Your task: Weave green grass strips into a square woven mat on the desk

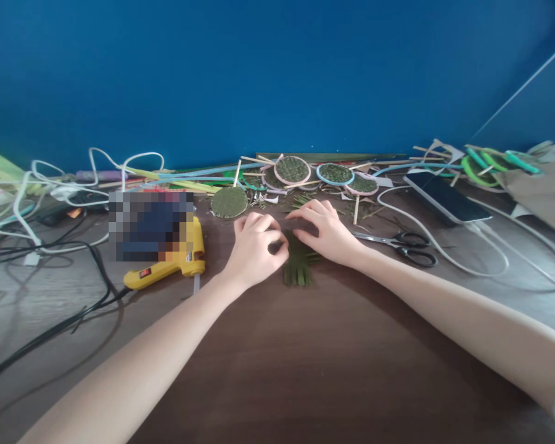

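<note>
A small mat of woven green leaf strips (pixel 298 265) lies on the brown table, its loose strip ends fanning toward me and to the right. My left hand (pixel 259 246) is at its left edge, fingers curled and thumb bent in against them, seemingly pinching a strip; the fingertips are partly hidden. Over the mat's upper right side is my right hand (pixel 324 231), with thumb and forefinger apart and the thumb close to the strips. Just beyond my left hand sits a round woven green fan (pixel 230 202) with a wooden stick handle.
A yellow glue gun (pixel 192 250) lies at left beside black and white cables. Scissors (pixel 409 243) and a phone (pixel 448 196) rest at right. Several rimmed round fans (pixel 335 174) and scraps line the blue wall (pixel 277 74). Green rings (pixel 481 166) lie far right.
</note>
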### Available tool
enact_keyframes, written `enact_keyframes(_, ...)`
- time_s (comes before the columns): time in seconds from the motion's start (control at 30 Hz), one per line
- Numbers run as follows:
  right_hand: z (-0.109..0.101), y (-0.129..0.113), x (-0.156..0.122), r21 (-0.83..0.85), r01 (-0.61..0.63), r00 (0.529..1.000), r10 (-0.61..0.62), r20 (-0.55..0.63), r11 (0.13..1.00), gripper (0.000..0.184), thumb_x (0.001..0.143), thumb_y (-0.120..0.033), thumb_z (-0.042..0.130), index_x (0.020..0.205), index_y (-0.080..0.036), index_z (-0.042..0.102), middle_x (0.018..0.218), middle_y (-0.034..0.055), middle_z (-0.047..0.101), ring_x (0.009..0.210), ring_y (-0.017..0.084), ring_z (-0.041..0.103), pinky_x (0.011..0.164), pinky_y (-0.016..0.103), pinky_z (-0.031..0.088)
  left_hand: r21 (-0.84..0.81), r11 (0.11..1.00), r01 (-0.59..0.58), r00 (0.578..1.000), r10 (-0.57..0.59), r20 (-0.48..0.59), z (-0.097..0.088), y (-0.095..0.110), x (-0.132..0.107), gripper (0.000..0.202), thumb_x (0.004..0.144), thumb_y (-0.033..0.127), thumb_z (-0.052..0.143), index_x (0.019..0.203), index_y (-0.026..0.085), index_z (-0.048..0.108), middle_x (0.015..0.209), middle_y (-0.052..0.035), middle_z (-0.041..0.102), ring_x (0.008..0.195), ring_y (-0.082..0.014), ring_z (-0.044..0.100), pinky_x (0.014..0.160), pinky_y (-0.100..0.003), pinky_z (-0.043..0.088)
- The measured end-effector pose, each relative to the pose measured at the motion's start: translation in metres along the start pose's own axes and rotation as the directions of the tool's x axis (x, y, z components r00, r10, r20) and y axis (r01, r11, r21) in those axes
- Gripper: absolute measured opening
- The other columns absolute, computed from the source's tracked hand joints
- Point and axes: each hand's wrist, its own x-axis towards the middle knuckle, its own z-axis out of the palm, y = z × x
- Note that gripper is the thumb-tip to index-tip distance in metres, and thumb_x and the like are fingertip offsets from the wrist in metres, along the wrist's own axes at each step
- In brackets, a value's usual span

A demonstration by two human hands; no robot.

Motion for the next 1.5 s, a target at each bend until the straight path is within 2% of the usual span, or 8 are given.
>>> enact_keyframes(0.13, 0.001, 0.000, 0.001, -0.023, 0.012, 1.000, -0.011, 0.006, 1.000, 0.013, 0.076, -0.022, 0.055, 0.088, -0.020, 0.061, 0.097, 0.0074, 0.054, 0.095, 0.024, 0.042, 0.086, 0.043, 0.036, -0.001, 1.000, -0.001, 1.000, 0.001, 0.000, -0.001, 0.001, 0.001, 0.015, 0.076, 0.021, 0.054, 0.064, 0.019, 0.064, 0.083, -0.0011, 0.060, 0.092, -0.0196, 0.048, 0.087, -0.041, 0.028)
enact_keyframes(0.3, 0.005, 0.002, 0.002, -0.020, 0.007, 1.000, -0.007, 0.009, 1.000, 0.015, 0.073, -0.019, 0.056, 0.087, -0.021, 0.060, 0.096, 0.0076, 0.054, 0.094, 0.025, 0.042, 0.084, 0.043, 0.036, 0.004, 1.000, 0.000, 1.000, 0.000, -0.003, 0.000, 0.001, 0.001, 0.015, 0.075, 0.022, 0.054, 0.063, 0.019, 0.063, 0.082, -0.0014, 0.061, 0.091, -0.0197, 0.048, 0.087, -0.041, 0.028)
enact_keyframes(0.6, 0.005, 0.002, 0.003, 0.050, 0.053, 0.998, -0.052, -0.017, 0.997, 0.003, 0.075, -0.019, 0.057, 0.077, -0.021, 0.059, 0.091, 0.0059, 0.056, 0.091, 0.022, 0.045, 0.083, 0.040, 0.037, 0.003, 1.000, -0.006, 1.000, 0.006, -0.003, 0.001, 0.001, 0.001, 0.015, 0.076, 0.021, 0.055, 0.065, 0.020, 0.064, 0.081, -0.0007, 0.060, 0.091, -0.0190, 0.048, 0.087, -0.040, 0.028)
enact_keyframes(0.83, 0.006, -0.001, 0.007, 0.161, 0.048, 0.999, -0.044, -0.030, 0.986, 0.007, 0.077, -0.016, 0.055, 0.071, -0.019, 0.056, 0.081, 0.0033, 0.061, 0.084, 0.019, 0.049, 0.079, 0.036, 0.037, -0.006, 1.000, -0.003, 1.000, 0.003, 0.010, 0.000, 0.001, 0.001, 0.014, 0.076, 0.021, 0.055, 0.065, 0.020, 0.065, 0.082, -0.0013, 0.060, 0.092, -0.0195, 0.047, 0.087, -0.040, 0.028)
enact_keyframes(1.13, 0.008, 0.003, 0.011, 0.170, 0.042, 0.999, -0.044, 0.004, 0.985, 0.005, 0.078, -0.018, 0.055, 0.074, -0.019, 0.058, 0.078, 0.0022, 0.062, 0.081, 0.018, 0.050, 0.076, 0.033, 0.037, -0.002, 1.000, -0.013, 1.000, 0.013, 0.012, 0.000, 0.000, 0.002, 0.014, 0.076, 0.020, 0.055, 0.067, 0.020, 0.065, 0.083, -0.0012, 0.060, 0.092, -0.0194, 0.047, 0.087, -0.041, 0.028)
enact_keyframes(1.37, 0.011, 0.002, 0.012, -0.024, 0.116, 0.993, -0.116, 0.005, 0.993, 0.006, 0.080, -0.017, 0.053, 0.076, -0.019, 0.057, 0.088, 0.0047, 0.060, 0.086, 0.020, 0.047, 0.077, 0.034, 0.035, 0.008, 1.000, -0.017, 1.000, 0.017, 0.007, 0.000, 0.001, 0.002, 0.014, 0.075, 0.020, 0.055, 0.066, 0.020, 0.065, 0.082, -0.0012, 0.060, 0.091, -0.0195, 0.047, 0.086, -0.040, 0.028)
enact_keyframes(1.5, 0.012, 0.002, 0.011, -0.048, 0.140, 0.990, -0.140, 0.009, 0.989, 0.006, 0.082, -0.019, 0.051, 0.079, -0.019, 0.057, 0.087, 0.0055, 0.059, 0.085, 0.020, 0.046, 0.076, 0.034, 0.035, 0.016, 1.000, -0.022, 1.000, 0.022, 0.003, 0.001, 0.000, 0.002, 0.014, 0.075, 0.020, 0.055, 0.066, 0.020, 0.066, 0.082, -0.0012, 0.061, 0.092, -0.0196, 0.047, 0.086, -0.041, 0.028)
